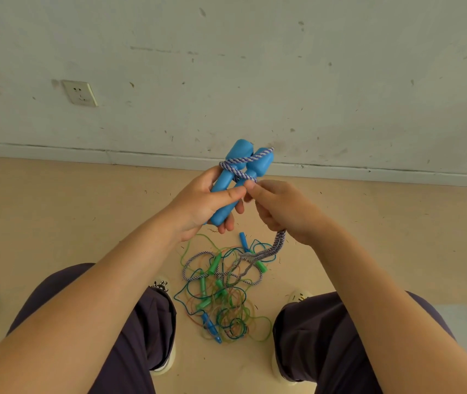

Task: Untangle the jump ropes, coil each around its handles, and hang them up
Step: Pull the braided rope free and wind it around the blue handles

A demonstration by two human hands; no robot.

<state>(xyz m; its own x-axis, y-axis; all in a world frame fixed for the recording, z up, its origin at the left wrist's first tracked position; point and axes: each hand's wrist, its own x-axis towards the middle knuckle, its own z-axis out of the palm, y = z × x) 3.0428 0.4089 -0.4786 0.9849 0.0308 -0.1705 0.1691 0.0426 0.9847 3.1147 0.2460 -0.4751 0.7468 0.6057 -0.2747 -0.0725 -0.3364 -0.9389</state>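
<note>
A scuffed white wall (255, 66) with a socket (80, 93) meets a tan floor (56, 209). The left hand (206, 203) grips two blue handles (236, 177); the right hand (286, 211) pinches their striped rope (245, 162), trailing to the tangled ropes (223, 291) on the floor.

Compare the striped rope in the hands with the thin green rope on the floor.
The striped rope is thick, braided purple-and-white; the green rope is thin and plain. The striped rope is wound around the blue handles, gripped by the left hand; the green rope lies loose in the tangle. Both trail into that floor pile.
</note>
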